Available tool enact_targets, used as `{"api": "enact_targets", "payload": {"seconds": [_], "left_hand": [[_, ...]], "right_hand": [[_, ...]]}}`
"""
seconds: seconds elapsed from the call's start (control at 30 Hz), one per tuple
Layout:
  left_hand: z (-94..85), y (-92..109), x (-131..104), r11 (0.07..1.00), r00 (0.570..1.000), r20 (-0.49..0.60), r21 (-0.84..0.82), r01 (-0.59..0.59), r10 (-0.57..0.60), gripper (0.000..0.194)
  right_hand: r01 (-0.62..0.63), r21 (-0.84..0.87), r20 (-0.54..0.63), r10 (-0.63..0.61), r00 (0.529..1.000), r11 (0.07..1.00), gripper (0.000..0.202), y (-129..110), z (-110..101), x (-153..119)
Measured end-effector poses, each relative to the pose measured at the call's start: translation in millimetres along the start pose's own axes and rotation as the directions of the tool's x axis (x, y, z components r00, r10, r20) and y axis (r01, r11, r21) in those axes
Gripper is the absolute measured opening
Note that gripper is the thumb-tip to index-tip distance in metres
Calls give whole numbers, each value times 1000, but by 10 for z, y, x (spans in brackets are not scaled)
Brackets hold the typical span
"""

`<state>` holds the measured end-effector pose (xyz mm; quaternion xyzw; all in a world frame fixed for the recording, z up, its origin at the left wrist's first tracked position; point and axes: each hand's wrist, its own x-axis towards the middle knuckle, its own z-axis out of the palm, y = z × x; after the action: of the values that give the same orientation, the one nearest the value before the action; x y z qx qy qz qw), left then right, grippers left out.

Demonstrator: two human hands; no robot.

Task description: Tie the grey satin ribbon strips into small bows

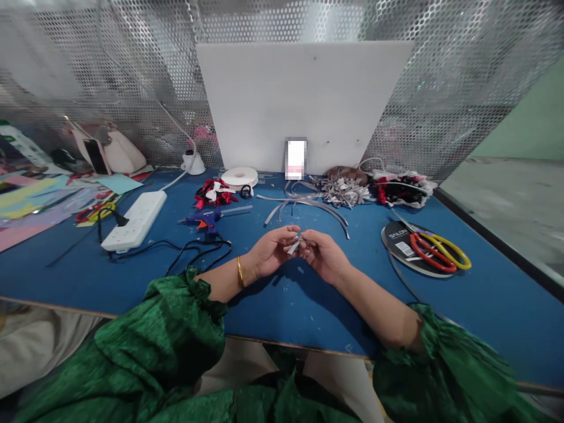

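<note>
A small grey ribbon bow (pixel 294 245) is pinched between the fingertips of both hands above the middle of the blue table. My left hand (pixel 274 251), below a gold bangle, grips its left side. From the right, my right hand (pixel 325 256) holds the same piece with closed fingers. Loose grey ribbon strips (pixel 326 210) lie just beyond the hands. Behind them is a pile of grey ribbon bows (pixel 346 191). Parts of the held bow are hidden by the fingers.
On the left are a blue glue gun (pixel 207 218), its black cord, and a white power strip (pixel 136 220). Red-handled and yellow-handled scissors (pixel 434 252) rest on a black ribbon spool (pixel 396 238) at right. A phone (pixel 295 158) leans on a white board (pixel 304 94).
</note>
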<state>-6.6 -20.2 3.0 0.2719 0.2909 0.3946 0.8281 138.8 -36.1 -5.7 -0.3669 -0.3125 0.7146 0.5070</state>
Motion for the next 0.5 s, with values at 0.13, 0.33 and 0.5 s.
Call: {"api": "enact_targets", "payload": {"seconds": [0.13,0.33,0.5], "left_hand": [[21,-20,-9,999,999,-47,53,-5,7,13],[-5,-14,0,999,1000,-24,46,-5,6,22],[-20,23,-6,999,996,79,31,-39,37,28]], "right_hand": [[89,-162,-4,-91,996,983,28,0,-54,21],[11,-114,29,-7,1000,993,25,-9,-21,-15],[30,51,128,-36,991,998,24,-3,10,-19]]}}
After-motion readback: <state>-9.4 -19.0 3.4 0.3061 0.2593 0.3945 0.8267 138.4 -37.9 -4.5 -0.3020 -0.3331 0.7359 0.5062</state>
